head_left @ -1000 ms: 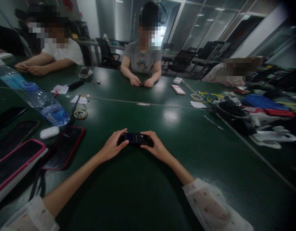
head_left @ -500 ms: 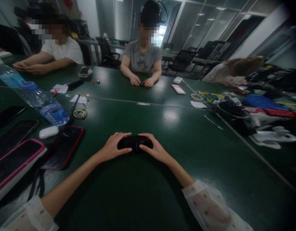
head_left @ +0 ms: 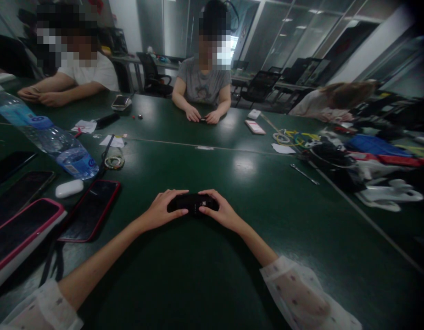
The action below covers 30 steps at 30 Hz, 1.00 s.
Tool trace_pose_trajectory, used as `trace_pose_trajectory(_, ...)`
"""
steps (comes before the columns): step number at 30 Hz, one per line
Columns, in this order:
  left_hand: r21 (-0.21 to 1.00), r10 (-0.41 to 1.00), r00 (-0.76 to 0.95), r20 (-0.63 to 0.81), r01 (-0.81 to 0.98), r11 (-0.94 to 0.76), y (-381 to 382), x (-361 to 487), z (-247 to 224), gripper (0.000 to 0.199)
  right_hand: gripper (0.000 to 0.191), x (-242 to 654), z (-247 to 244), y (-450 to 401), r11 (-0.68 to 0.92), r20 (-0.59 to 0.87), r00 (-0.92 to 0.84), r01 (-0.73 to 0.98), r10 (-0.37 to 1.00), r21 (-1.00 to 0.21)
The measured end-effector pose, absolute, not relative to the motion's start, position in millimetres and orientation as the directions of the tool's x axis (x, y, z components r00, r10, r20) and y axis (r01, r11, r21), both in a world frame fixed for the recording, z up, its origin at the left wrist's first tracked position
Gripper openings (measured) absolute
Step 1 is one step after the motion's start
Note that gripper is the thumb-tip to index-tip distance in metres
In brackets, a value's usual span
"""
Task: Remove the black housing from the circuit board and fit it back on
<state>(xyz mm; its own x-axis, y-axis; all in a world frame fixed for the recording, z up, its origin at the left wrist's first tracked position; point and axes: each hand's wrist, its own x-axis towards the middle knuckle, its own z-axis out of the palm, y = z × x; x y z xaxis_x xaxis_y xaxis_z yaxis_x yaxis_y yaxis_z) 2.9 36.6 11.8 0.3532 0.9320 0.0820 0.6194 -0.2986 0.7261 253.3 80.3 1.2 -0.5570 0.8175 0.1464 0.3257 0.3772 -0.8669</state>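
Observation:
A black oblong device with rounded ends lies low over the green table, in front of me. Small pale markings and a bright little patch show on its right half; I cannot make out its exact kind. Around its left end my left hand is closed, thumb on the near side and fingers on the far side. My right hand grips the right end in the same way. The fingers' far parts are hidden behind the device.
Left of me are a phone in a red case, a white earbud case, a bracelet and a water bottle. A wrench and cluttered cables lie to the right. Several people sit across the table.
The small patch on the black device's right half shows brighter now. Both hands keep the same grip and almost the same place.

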Motion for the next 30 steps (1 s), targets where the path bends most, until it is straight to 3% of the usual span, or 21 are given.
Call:
trace_pose_trajectory(7, 0.751, 0.946, 0.32, 0.046, 0.614, -0.244, 38, 1, 5, 0.053, 0.04, 249, 0, 78, 0.358, 0.12, -0.514, 0.394, 0.849, -0.847)
trace_pose_trajectory(13, 0.795, 0.938, 0.302, 0.167, 0.521, -0.31, 41, 0, -1, 0.069, 0.038, 246, -4, 79, 0.318, 0.116, -0.411, 0.467, 0.904, -0.825)
trace_pose_trajectory(18, 0.787, 0.951, 0.259, 0.168, 0.546, -0.288, 39, 3, 0, 0.067, 0.034, 237, -10, 86, 0.321, 0.182, -0.302, 0.519, 0.936, -0.792)
trace_pose_trajectory(22, 0.725, 0.954, 0.239, 0.181, 0.623, -0.294, 38, 3, -5, 0.067, 0.038, 235, -11, 90, 0.289, 0.202, -0.219, 0.513, 0.955, -0.808)
trace_pose_trajectory(27, 0.571, 0.934, 0.232, 0.271, 0.743, -0.35, 40, 4, -12, 0.058, 0.056, 241, -9, 91, 0.457, 0.298, -0.384, 0.439, 0.874, -0.774)
trace_pose_trajectory(30, 0.443, 0.931, 0.228, 0.286, 0.83, -0.34, 39, 8, -16, 0.055, 0.05, 243, -11, 92, 0.529, 0.363, -0.413, 0.424, 0.835, -0.735)
